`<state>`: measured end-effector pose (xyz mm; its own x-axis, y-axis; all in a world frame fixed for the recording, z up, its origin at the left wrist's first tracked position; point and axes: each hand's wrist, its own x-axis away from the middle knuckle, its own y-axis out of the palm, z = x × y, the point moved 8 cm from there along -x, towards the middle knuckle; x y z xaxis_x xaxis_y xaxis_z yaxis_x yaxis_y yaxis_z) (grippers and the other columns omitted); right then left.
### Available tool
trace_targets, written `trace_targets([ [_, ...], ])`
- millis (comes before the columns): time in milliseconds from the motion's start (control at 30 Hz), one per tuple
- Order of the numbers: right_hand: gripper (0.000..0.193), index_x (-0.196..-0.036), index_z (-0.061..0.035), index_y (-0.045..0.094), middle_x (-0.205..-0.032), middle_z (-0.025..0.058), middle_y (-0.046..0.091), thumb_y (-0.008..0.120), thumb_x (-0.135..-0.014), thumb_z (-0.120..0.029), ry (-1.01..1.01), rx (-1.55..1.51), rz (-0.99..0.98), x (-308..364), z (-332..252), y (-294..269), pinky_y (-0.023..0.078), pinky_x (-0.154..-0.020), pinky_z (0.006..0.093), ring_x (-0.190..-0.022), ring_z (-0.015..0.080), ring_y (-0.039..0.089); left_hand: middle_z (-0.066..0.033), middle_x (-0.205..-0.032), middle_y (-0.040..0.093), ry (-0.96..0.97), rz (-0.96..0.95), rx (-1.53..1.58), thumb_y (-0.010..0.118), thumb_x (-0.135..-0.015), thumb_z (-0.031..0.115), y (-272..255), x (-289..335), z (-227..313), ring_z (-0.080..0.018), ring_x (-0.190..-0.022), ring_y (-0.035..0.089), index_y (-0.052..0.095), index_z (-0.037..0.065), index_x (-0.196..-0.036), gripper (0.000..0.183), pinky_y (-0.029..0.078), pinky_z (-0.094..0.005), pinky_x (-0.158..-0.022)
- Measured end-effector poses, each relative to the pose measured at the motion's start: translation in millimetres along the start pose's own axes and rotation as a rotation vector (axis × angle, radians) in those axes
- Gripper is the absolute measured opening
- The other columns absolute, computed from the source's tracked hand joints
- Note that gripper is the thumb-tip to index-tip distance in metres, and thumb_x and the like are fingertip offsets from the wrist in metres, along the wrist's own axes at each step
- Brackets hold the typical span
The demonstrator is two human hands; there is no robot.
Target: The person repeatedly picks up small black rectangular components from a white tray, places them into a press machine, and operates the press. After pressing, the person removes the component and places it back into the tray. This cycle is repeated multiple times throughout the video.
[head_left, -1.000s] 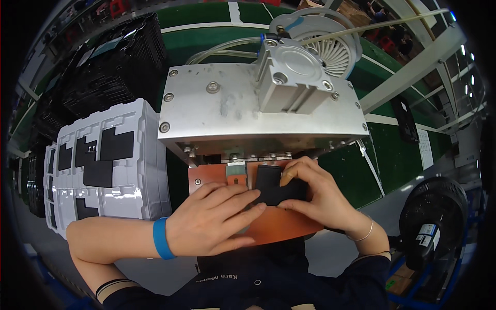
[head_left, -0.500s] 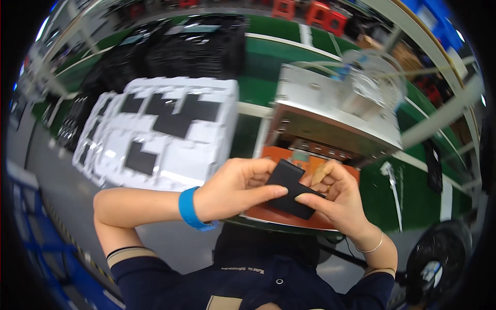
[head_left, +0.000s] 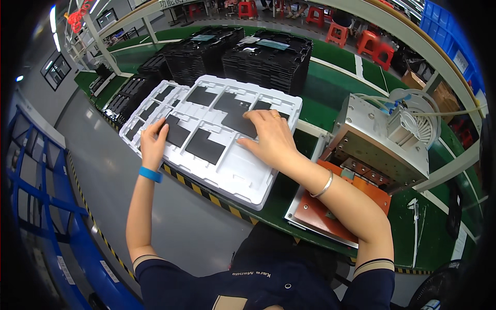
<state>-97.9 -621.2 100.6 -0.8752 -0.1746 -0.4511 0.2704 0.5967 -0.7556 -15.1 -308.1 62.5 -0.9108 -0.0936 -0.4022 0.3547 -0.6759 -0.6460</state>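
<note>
A white moulded tray point(head_left: 240, 178) lies on the bench, its recesses holding several flat black notched pieces. My right hand point(head_left: 271, 135) reaches over the tray's right half, thumb and fingers spread, fingertips at a large black piece point(head_left: 232, 109); whether they press on it I cannot tell. My left hand point(head_left: 152, 142) is at the tray's near left side, thumb and forefinger slightly apart beside another black piece point(head_left: 177, 132). A third black piece point(head_left: 205, 148) lies in a near recess between my hands. The near right recess is bare white.
Right of the tray stands a metal press-like fixture point(head_left: 377, 134) with an orange base plate point(head_left: 323, 209). Calipers point(head_left: 415, 227) lie farther right. Behind are stacks of black trays point(head_left: 266, 62). Blue racking point(head_left: 57, 217) stands at left, a black fan point(head_left: 439, 289) at lower right.
Both hands have moved left from in front of the fixture to over the white tray. The black notched piece they held together is no longer held between them. My view has shifted too.
</note>
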Motion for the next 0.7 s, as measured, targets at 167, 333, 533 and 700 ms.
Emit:
trace_targets([
  [167,0.037,-0.115,-0.0053,0.061,-0.117,0.0136,0.062,0.073,-0.082,-0.017,0.065,-0.005,-0.026,-7,4,17,0.041,-0.096,0.0410,-0.112,0.0323,0.052,-0.0076,-0.122,0.062,0.403,0.241,-0.183,0.059,-0.095,0.023,-10,24,32,-0.0320,-0.120,0.048,0.075,0.012,-0.108,0.024,0.036,-0.0426,-0.105],
  [333,0.036,-0.113,-0.0048,0.060,-0.118,0.0138,0.061,0.072,-0.080,-0.010,-0.012,-0.090,0.033,-1,4,-3,0.040,-0.098,0.0414,-0.112,0.0336,0.051,-0.0106,-0.122,0.068,0.473,-0.012,-0.156,0.053,-0.096,0.019,5,17,37,-0.0355,-0.128,0.048,0.075,0.010,-0.108,0.026,0.033,-0.0434,-0.109],
  [533,0.040,-0.112,-0.0060,0.059,-0.120,0.0093,0.057,0.074,-0.076,-0.010,-0.145,0.021,0.131,101,-24,-120,0.043,-0.093,0.0415,-0.106,0.0321,0.052,-0.0114,-0.125,0.066,0.514,0.013,-0.311,0.051,-0.100,0.015,-5,18,31,-0.0323,-0.131,0.048,0.070,0.004,-0.119,0.029,0.033,-0.0424,-0.110],
  [700,0.039,-0.104,-0.0057,0.067,-0.123,0.0108,0.063,0.080,-0.068,-0.007,0.287,0.237,0.064,216,9,-186,0.045,-0.091,0.0406,-0.102,0.0320,0.058,-0.0128,-0.121,0.068,0.734,0.135,-0.243,0.058,-0.095,0.010,-38,52,122,-0.0342,-0.126,0.053,0.072,0.003,-0.113,0.025,0.034,-0.0463,-0.109],
])
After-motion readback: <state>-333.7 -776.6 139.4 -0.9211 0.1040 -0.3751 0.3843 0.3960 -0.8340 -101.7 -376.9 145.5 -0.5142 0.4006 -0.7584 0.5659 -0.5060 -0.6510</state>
